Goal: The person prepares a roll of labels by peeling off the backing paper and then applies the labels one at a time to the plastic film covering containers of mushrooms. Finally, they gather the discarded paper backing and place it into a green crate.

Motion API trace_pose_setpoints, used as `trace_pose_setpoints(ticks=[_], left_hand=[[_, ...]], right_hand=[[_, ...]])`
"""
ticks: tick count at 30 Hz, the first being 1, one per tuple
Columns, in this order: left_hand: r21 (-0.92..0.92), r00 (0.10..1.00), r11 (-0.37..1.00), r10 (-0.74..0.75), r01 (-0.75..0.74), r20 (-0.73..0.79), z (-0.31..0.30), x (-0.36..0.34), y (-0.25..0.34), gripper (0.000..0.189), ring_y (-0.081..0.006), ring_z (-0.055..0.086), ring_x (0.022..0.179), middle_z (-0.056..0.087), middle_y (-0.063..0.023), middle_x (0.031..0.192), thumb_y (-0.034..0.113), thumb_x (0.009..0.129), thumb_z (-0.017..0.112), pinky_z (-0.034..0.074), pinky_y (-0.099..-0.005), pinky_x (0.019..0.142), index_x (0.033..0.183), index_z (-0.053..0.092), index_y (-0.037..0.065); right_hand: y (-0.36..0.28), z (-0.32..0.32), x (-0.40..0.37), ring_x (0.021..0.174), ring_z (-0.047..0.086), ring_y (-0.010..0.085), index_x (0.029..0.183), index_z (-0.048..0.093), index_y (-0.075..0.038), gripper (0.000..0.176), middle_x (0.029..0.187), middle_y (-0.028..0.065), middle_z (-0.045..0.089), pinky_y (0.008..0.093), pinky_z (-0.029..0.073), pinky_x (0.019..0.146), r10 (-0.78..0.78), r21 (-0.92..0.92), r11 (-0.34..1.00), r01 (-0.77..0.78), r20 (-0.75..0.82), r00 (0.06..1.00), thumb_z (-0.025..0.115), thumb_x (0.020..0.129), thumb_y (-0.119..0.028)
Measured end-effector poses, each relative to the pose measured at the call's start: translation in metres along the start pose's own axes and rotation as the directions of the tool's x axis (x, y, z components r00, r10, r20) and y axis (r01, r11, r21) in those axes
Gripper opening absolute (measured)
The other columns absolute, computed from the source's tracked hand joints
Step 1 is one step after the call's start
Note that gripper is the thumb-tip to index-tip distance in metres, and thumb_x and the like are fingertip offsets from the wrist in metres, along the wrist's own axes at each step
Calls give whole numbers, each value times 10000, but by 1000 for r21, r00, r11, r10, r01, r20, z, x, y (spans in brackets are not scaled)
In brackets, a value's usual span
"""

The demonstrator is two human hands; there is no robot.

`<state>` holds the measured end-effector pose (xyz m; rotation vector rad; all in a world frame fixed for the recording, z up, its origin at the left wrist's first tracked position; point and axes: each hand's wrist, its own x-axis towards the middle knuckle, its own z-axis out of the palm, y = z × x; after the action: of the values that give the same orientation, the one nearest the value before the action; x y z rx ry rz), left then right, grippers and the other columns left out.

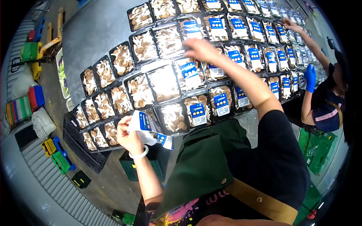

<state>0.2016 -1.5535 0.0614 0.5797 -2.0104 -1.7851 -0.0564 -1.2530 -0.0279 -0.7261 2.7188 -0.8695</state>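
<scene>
My left hand (130,137) grips a strip of blue-and-white labels (145,122) on white backing, its lower end hanging at the table's front edge. My right hand (200,49) reaches across the rows with its fingers apart and nothing visible in them. It is over the mushroom trays, just below a film-wrapped tray with a blue label (191,27). Near its fingertips is an unlabelled mushroom tray (167,40). Below them, a tray with strong glare (164,83) sits beside a labelled mushroom tray (189,74). Whether the right fingertips touch the film cannot be told.
Black mushroom trays stand in rows on a metal table (90,28), unlabelled at left, labelled at right. A co-worker with a blue glove (310,77) reaches over the right end. Below the table stands a dark green crate (130,165); a yellow pallet jack (54,41) is at left.
</scene>
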Motion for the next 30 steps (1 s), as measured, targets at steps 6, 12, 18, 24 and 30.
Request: trace_pose_setpoints(ticks=[6,12,18,24,30], left_hand=[[194,984,976,72,-103,160,-1,-22,24,195,-155,629,859,667,-89,926,-110,804,628,483,-259,812,967,634,-4],[414,981,899,72,-142,179,-31,-58,57,69,-100,536,658,618,-60,728,-71,776,643,423,-243,615,808,628,-12],[676,963,689,239,-260,127,-91,-107,36,186,-162,503,623,538,-118,678,-29,749,718,412,-316,589,694,541,-40],[481,840,849,413,-216,-351,-178,-120,91,161,-150,614,824,689,-92,946,-7,895,560,503,-294,758,981,683,-64],[917,324,112,946,-383,20,-313,-121,244,322,-311,641,885,598,-193,1087,288,894,662,547,-412,751,974,567,-8]], right_hand=[[-179,28,-90,1048,633,244,1265,565,-101,490,1125,121,650,375,508,874,-442,823,542,170,107,891,729,842,-286],[-232,27,-128,845,641,353,991,653,-70,257,900,130,681,437,494,708,-496,579,739,344,122,860,640,893,-307],[-257,-5,-160,746,630,267,912,640,-89,167,782,72,620,376,509,656,-775,99,604,791,-159,612,638,749,-129],[-235,-66,-138,837,646,120,1086,624,-11,224,943,87,691,262,504,729,-41,693,641,330,-398,916,649,900,-131],[-176,-39,-140,798,561,136,1131,590,-25,225,904,56,616,294,454,724,-210,467,827,314,-262,942,578,939,-141]])
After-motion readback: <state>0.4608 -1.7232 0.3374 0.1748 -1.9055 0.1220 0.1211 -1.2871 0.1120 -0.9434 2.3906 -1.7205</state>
